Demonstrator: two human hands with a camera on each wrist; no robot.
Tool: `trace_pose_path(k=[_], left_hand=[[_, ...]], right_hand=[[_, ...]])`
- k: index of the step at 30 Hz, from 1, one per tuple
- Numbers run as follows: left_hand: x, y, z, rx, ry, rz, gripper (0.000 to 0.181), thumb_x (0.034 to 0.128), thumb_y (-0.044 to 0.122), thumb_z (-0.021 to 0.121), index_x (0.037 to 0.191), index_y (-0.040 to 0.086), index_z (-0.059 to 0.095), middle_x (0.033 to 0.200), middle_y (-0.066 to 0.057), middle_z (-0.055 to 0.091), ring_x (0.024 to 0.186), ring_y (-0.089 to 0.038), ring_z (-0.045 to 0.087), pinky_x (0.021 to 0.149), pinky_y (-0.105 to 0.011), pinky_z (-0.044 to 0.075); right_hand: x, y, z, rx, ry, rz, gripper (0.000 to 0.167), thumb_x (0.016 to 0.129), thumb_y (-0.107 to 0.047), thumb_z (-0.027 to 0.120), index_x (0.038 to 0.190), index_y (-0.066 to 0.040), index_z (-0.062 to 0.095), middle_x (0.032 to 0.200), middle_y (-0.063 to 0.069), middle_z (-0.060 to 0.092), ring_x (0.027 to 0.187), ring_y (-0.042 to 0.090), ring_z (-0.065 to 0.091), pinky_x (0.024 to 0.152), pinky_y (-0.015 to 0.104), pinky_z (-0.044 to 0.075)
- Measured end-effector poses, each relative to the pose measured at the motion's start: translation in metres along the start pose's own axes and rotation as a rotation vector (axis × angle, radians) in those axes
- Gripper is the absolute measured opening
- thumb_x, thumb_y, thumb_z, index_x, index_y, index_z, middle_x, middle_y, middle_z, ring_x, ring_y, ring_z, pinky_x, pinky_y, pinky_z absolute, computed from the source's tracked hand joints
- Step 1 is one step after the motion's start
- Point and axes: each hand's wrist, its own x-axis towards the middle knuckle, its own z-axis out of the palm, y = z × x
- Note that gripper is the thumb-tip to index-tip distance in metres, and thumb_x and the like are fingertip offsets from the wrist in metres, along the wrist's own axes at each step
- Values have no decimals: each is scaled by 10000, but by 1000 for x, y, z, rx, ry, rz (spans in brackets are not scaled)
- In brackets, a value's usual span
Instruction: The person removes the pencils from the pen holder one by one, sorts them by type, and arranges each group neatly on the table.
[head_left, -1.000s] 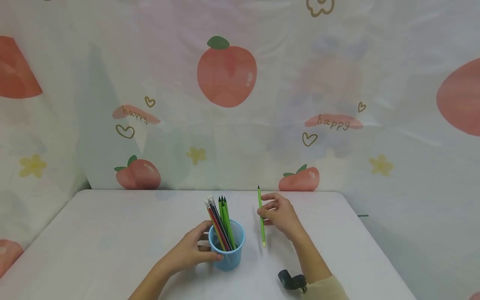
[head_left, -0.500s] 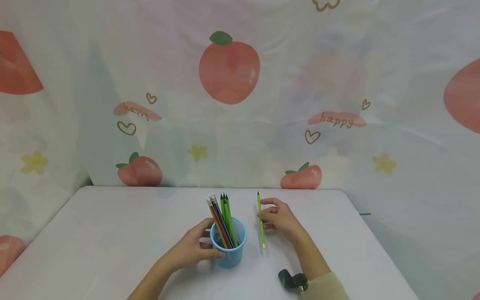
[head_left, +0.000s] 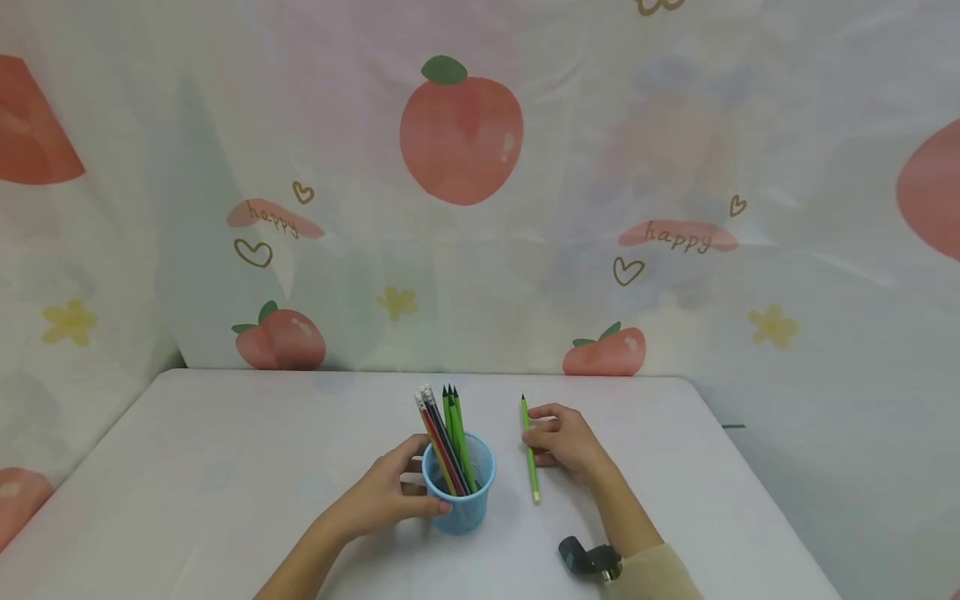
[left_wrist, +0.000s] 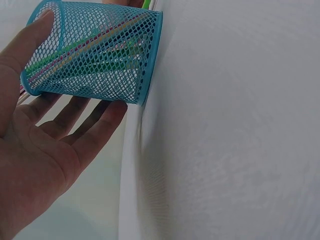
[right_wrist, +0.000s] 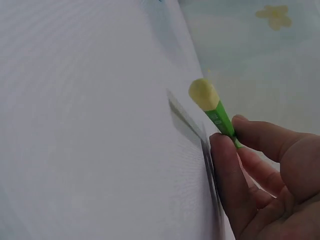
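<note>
A light blue mesh pencil cup (head_left: 462, 515) stands upright on the white table, with several pencils (head_left: 447, 442) leaning to its left side. Some are green with dark points up; others, dark, red and yellow, show white eraser ends. My left hand (head_left: 381, 496) holds the cup from the left, thumb near its rim and fingers along its far side, as the left wrist view also shows on the mesh (left_wrist: 100, 50). To the right of the cup, my right hand (head_left: 572, 446) pinches a green pencil (head_left: 532, 475), dark point away from me. Its pale yellow end (right_wrist: 204, 94) faces the right wrist camera.
The white tabletop (head_left: 225, 467) reaches back to a cloth backdrop (head_left: 480, 283) printed with fruit, hearts and flowers. A small black device (head_left: 588, 557) sits by the right sleeve (head_left: 652, 573), at the wrist.
My right hand has come down and slightly nearer with the green pencil, then a little to the right. The left hand keeps its hold on the cup. The head view has tilted slightly.
</note>
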Motion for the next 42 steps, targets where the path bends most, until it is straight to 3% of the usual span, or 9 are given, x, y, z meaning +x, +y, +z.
trace_pose_path(k=[11, 28, 34, 42], left_hand=[[1, 3, 0, 10, 0, 1, 784, 782, 213, 862, 1441, 150, 442, 1390, -127, 540, 1247, -354, 570, 942, -402, 571], [1, 3, -1, 7, 0, -1, 797, 778, 211, 865, 1447, 135, 440, 1367, -127, 555, 1226, -342, 581, 950, -400, 568], [1, 2, 0, -6, -3, -7, 797, 780, 201, 864, 1450, 138, 437, 1353, -120, 562, 1217, -327, 581, 958, -412, 564], [2, 2, 1, 14, 15, -24, 799, 779, 231, 866, 1449, 154, 438, 1408, -118, 535, 1237, -340, 570, 965, -450, 556]], right_hand=[[-2, -1, 0, -117, 43, -19, 384, 813, -43, 795, 1163, -44, 639, 839, 84, 670, 679, 179, 652, 605, 301, 611], [-2, -7, 2, -144, 27, -26, 406, 819, -99, 805, 1183, -55, 630, 847, 88, 656, 643, 183, 636, 614, 302, 602], [-13, -26, 4, -132, 17, -127, 365, 878, -169, 761, 1203, -56, 638, 905, 108, 656, 716, 225, 656, 647, 346, 621], [-34, -51, 18, -65, -105, -289, 319, 924, -266, 722, 1200, -123, 652, 1009, 114, 674, 926, 366, 658, 726, 340, 624]])
